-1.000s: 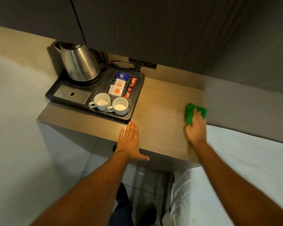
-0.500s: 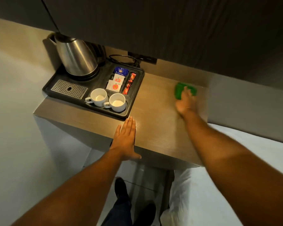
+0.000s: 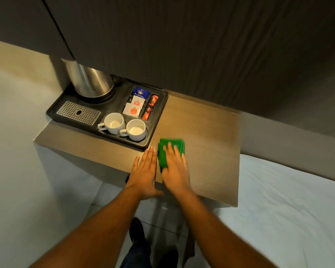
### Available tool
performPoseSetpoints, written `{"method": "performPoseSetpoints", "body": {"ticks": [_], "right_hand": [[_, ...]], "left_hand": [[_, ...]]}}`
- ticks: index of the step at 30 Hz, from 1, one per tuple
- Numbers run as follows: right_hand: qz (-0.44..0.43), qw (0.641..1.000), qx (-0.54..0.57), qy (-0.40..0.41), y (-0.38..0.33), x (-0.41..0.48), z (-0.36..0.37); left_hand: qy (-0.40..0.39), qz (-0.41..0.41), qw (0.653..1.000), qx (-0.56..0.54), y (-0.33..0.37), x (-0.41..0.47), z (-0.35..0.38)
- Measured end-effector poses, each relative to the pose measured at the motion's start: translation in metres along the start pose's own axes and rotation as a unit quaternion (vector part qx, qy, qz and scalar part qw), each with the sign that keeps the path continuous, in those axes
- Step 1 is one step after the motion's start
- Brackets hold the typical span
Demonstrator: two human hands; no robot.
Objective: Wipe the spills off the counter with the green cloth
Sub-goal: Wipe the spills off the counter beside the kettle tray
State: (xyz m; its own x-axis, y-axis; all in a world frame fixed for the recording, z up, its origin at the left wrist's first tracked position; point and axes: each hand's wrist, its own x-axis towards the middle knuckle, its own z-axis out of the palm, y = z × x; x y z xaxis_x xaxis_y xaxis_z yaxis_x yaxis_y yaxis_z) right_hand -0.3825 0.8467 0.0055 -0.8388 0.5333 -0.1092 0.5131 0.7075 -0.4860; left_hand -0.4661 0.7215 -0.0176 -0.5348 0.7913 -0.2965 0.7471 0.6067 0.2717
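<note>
Right hand (image 3: 175, 169) has swept the green cloth (image 3: 170, 148) from the far right back corner of the counter (image 3: 207, 151) over to the front, now just right of the left hand (image 3: 144, 171) and near the corner of the black tray (image 3: 157, 120). Right fingers lie flat and spread, pressing the cloth down, not gripping it (palm covers its near half). Left hand hasn't moved: flat, fingers together, holding nothing, bracing at the counter's front edge. A small shiny wet patch (image 3: 154, 149) shows between left fingertips and cloth, so that's likely the spill still to catch. The right side of the counter looks dry, though motion blur makes that hard to confirm. Cups (image 3: 135, 130) and kettle (image 3: 91, 82) sit on the tray, clear of the stroke.
</note>
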Motion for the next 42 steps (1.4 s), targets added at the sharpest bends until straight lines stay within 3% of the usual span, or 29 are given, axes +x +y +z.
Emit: {"method": "performPoseSetpoints", "body": {"ticks": [4, 7, 9, 12, 16, 22, 26, 29, 32, 36, 39, 42], "right_hand": [[0.02, 1.0, -0.007, 0.011, 0.024, 0.099, -0.038], [0.125, 0.991, -0.023, 0.052, 0.098, 0.146, -0.076], [0.19, 0.979, -0.02, 0.071, 0.152, 0.146, -0.095], [0.191, 0.978, -0.024, 0.083, 0.183, 0.096, -0.1], [0.168, 0.981, -0.016, 0.101, 0.136, -0.015, -0.069], [-0.003, 1.0, 0.028, -0.004, -0.015, -0.073, 0.027], [-0.006, 0.999, 0.026, -0.035, -0.02, -0.068, 0.022], [-0.026, 0.998, 0.039, -0.052, -0.027, -0.073, 0.011], [-0.069, 0.988, 0.114, -0.076, -0.072, -0.096, 0.015], [-0.094, 0.95, 0.228, -0.192, -0.149, -0.147, 0.051], [-0.164, 0.911, 0.225, -0.304, -0.211, -0.192, 0.092], [-0.252, 0.858, 0.177, -0.411, -0.273, -0.256, 0.129]], "left_hand": [[-0.016, -0.003, 1.0, 0.011, -0.001, 0.0, 0.002], [-0.028, -0.01, 0.999, 0.02, -0.002, 0.002, 0.0], [-0.022, -0.016, 0.999, 0.018, -0.002, 0.001, 0.001], [-0.024, -0.015, 0.999, 0.02, 0.0, 0.001, 0.001], [-0.027, -0.01, 0.999, 0.018, 0.002, 0.002, -0.001], [-0.01, -0.007, 1.0, -0.013, -0.003, -0.001, -0.003], [0.004, 0.01, 0.999, -0.037, -0.014, -0.017, -0.002], [0.066, -0.001, 0.997, -0.032, -0.022, -0.062, 0.007], [0.132, -0.076, 0.988, -0.037, -0.038, -0.13, 0.017], [0.142, -0.221, 0.963, -0.064, -0.077, -0.252, 0.032], [0.153, -0.334, 0.927, -0.074, -0.102, -0.355, 0.033], [0.203, -0.453, 0.865, -0.079, -0.113, -0.459, 0.045]]}}
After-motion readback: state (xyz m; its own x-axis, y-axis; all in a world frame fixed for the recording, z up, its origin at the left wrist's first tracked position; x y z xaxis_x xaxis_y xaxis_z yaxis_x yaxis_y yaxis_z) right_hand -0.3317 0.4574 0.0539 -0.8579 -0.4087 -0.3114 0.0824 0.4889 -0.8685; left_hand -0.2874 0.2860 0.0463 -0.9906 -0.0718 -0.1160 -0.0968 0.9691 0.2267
